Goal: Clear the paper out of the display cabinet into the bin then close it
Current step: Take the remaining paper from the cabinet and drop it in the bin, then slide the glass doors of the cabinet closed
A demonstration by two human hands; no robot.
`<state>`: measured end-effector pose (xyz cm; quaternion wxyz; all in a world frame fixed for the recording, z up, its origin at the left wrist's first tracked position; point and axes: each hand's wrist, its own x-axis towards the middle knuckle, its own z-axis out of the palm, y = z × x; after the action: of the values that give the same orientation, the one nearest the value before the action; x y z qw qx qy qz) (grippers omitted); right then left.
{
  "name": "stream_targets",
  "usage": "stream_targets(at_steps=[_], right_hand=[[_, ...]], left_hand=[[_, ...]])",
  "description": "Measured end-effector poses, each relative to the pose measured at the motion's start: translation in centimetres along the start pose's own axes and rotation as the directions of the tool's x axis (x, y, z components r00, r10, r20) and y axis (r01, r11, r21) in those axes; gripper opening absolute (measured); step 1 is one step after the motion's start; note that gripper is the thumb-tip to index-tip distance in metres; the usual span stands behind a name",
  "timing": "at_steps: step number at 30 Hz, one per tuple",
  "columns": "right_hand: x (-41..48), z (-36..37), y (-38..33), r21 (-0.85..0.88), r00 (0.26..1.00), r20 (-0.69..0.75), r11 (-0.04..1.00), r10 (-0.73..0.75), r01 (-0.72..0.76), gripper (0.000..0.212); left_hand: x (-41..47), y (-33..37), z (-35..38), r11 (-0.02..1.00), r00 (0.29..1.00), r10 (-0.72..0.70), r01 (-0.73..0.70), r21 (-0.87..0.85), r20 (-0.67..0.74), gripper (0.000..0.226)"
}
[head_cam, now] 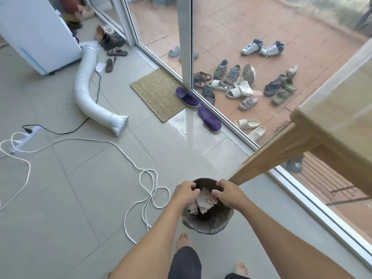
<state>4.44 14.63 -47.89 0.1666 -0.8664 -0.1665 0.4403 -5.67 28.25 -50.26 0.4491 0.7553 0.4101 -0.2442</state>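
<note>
Two bare feet at the near edge, one at left (182, 241) and one at right (241, 267), with dark trouser legs between them. Just beyond the feet sits one bin (207, 225), round, lined with a dark plastic bag, standing on the pale tiled floor (80, 198).

Both forearms reach forward and down over it, side by side. The left hand (184, 193) hangs over the bin's left rim, knuckles up, fingers curled in around crumpled paper (202, 202). The right hand (226, 193) mirrors it over the right rim, fingers bent and pinching the same wad from the other side. So that's one bundle of pale, creased paper, held between two hands, sitting inside the mouth of the bin and partly below its rim.

Right of the bin, one light wooden cabinet leg (267, 160) slants up to a wooden top corner (330, 125) at the right edge; whether its door is open cannot be told from here.

Left of the bin, one white cable (145, 190) loops across the tiles and runs to one white power strip (24, 137) at far left, where a black cord is plugged in.

Farther off: one white ribbed hose (84, 87), one woven doormat (159, 93), two purple slippers (209, 118) by the glass door. Beyond the glass, a scatter of shoes and sandals (241, 85), too jumbled to count exactly. One white appliance (38, 31) stands at far left.
</note>
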Motion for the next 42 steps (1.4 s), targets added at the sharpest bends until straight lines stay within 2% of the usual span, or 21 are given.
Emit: stream_targets(at_steps=[3,8,14,18,22,28,31,37,42], right_hand=[[-4.5,-3.9,-2.8,-0.078,0.988,-0.095,0.99,-0.123,0.116,0.046],[-11.8,-11.0,-7.7,-0.208,0.902,-0.296,0.943,-0.313,0.259,0.04],[-20.7,-18.6,-13.2,-0.339,0.71,-0.5,0.866,-0.497,0.367,0.034],[-25.3,-22.3,-15.6,-0.424,0.597,-0.577,0.829,-0.558,0.366,0.039],[-29.7,-25.8,-16.8,-0.495,0.489,-0.639,0.804,-0.594,0.331,0.048],[-35.5,-28.9,-15.1,-0.543,0.303,-0.747,0.806,-0.591,0.234,0.051],[-38.0,-30.2,-12.7,-0.533,0.179,-0.808,0.826,-0.561,0.181,0.05],[-43.2,-32.8,-5.2,-0.467,-0.062,-0.884,0.883,-0.464,0.05,0.046],[-46.7,-33.4,2.3,-0.345,-0.202,-0.913,0.935,-0.354,-0.076,0.04]], left_hand=[[-4.5,3.0,-3.5,0.996,0.995,0.088,-0.087,0.02,-0.053,0.042],[-11.5,8.2,-9.5,0.956,0.936,0.286,-0.265,0.126,-0.204,0.043],[-19.3,15.4,-15.8,0.831,0.744,0.548,-0.431,0.353,-0.382,0.039],[-24.1,20.4,-19.1,0.743,0.629,0.661,-0.471,0.476,-0.41,0.028],[-28.4,24.6,-21.2,0.663,0.516,0.744,-0.492,0.565,-0.424,0.04],[-32.9,29.3,-21.1,0.519,0.345,0.855,-0.597,0.612,-0.388,0.045],[-34.7,31.8,-19.3,0.397,0.234,0.914,-0.69,0.605,-0.332,0.041],[-38.0,37.4,-12.7,0.146,0.062,0.982,-0.849,0.508,-0.178,0.038],[-40.4,41.8,-5.3,0.017,0.009,1.0,-0.919,0.393,-0.022,0.041]])
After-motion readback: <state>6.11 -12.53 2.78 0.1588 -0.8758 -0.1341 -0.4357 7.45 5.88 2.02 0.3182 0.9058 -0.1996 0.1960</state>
